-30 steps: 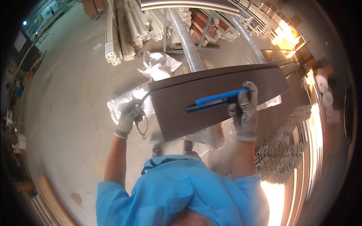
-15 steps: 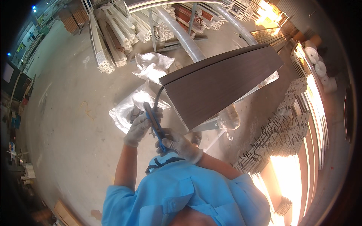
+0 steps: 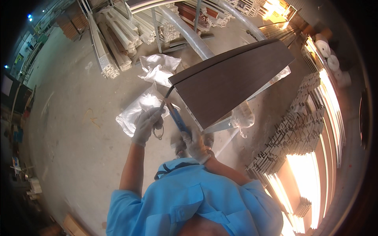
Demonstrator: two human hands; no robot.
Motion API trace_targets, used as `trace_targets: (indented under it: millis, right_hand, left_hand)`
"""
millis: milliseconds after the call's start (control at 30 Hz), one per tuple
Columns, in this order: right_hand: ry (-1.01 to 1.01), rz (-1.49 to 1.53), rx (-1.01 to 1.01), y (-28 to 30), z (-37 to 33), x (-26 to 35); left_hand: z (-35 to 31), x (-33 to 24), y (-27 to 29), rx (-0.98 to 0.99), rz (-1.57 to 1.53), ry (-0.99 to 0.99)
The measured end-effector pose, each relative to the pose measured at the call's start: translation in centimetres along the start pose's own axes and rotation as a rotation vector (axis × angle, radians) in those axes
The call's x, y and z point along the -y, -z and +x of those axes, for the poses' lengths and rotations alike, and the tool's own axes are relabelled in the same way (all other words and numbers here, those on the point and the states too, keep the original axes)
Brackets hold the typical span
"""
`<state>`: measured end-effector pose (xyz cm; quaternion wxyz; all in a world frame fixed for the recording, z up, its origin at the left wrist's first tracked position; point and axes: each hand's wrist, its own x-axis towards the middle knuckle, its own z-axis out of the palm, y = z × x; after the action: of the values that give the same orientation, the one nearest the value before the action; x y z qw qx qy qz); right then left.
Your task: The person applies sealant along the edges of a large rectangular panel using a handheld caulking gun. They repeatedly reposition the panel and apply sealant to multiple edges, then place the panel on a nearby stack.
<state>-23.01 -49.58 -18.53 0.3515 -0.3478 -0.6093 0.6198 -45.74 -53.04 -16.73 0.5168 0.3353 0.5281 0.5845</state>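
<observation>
Left hand: gloved point(image 3: 147, 124), fingers curled around a dark flexible strip point(image 3: 169, 92), a loop hanging below
Right hand: gloved point(image 3: 195, 147), closed on a blue-handled hand tool point(image 3: 179, 121), its tip beside the strip
Strip: runs from the brown panel's point(image 3: 236, 84) left end to the left hand
Panel edge: near corner just beyond the right hand
Left side: concrete floor point(image 3: 75, 141) stretching wide
Right side: stacked profiles point(image 3: 289, 129), well apart from the hands

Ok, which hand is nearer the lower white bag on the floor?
Left. In the picture, the left hand overlaps the lower white bag; the right hand is apart, to its lower right.
</observation>
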Motion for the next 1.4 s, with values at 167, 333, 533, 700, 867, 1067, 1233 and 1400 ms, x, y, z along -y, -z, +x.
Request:
trace_targets:
  millis: [167,333,533,700,867,1067,1233,1400]
  right_hand:
    - [0.150,-0.271,-0.144,-0.2,0.6,-0.2]
    - [0.095,-0.347,-0.121,0.0,1.5,-0.4]
    - [0.351,-0.657,-0.164,-0.2,3.2,-0.9]
    - [0.473,-0.756,-0.146,0.5,3.7,-1.0]
    - [0.487,-0.774,-0.127,0.7,4.6,-1.8]
    - [0.566,-0.794,-0.147,0.9,5.6,-2.5]
    - [0.566,-0.866,-0.129,0.9,6.4,-4.5]
    - [0.345,-1.227,0.127,4.0,5.1,-10.3]
  left_hand:
    - [0.2,-0.4,0.4,-0.004,-0.001,0.008]
    - [0.3,-0.7,0.3,-0.030,0.024,0.029]
    - [0.4,-0.4,0.1,-0.069,0.056,0.048]
    - [0.4,-0.1,0.2,-0.070,0.036,0.070]
    - [0.4,-0.2,-0.1,-0.102,0.100,0.074]
    - [0.3,-0.3,0.4,-0.100,0.063,0.071]
    - [0.6,-1.0,-0.7,-0.100,-0.009,0.077]
    - [-1.1,-5.2,-3.0,0.013,-0.256,0.012]
